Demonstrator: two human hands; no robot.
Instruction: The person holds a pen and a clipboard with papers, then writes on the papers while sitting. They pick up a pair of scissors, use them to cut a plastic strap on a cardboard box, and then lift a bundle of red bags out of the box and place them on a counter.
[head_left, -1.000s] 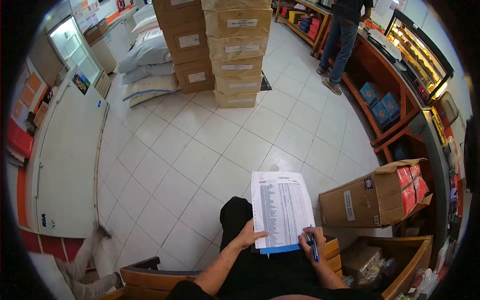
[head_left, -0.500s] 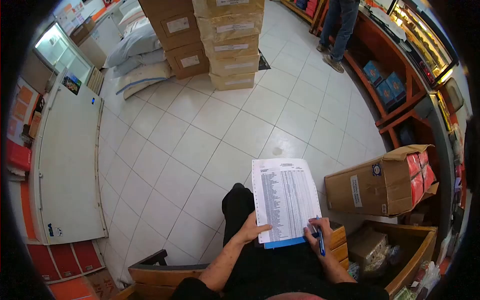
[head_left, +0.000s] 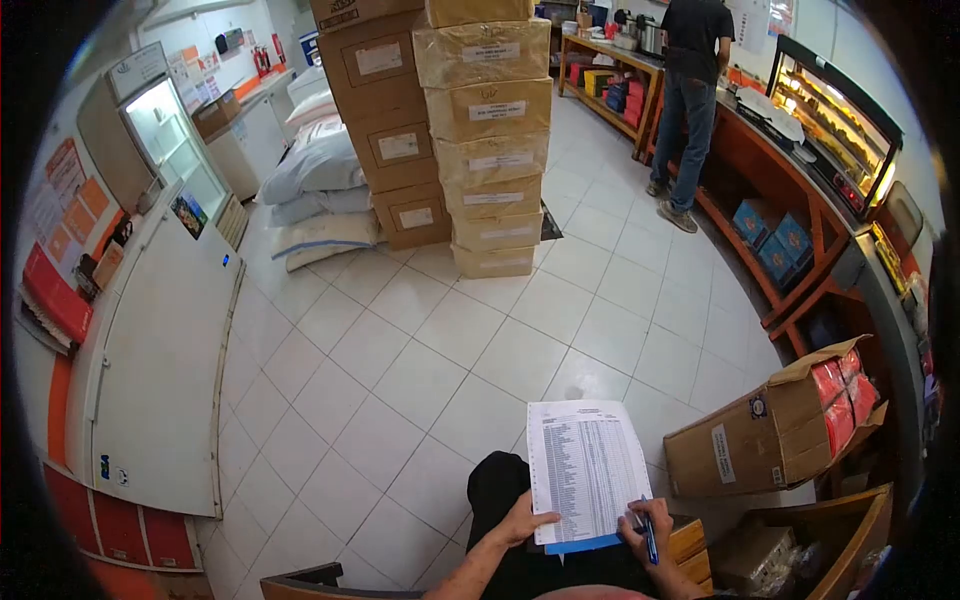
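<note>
A stack of printed sheets [head_left: 588, 470] with columns of text lies over my lap, a blue edge [head_left: 583, 545] showing beneath it. My left hand [head_left: 524, 520] grips the lower left edge of the sheets, thumb on top. At their lower right corner, my right hand [head_left: 645, 524] holds a blue pen [head_left: 651, 540] between closed fingers, with the fingertips close to the paper. The pen points down along the palm.
Taped boxes [head_left: 492, 160] and brown cartons [head_left: 392, 145] stand stacked ahead, beside sacks [head_left: 315, 185]. An open carton [head_left: 745, 435] with red packs is at the right. A person [head_left: 690, 100] stands by the counter. A white chest freezer [head_left: 160, 360] lines the left.
The view has tilted upward, so the sheets and both hands sit lower in the frame and more of the standing person shows. Both hands keep their hold.
</note>
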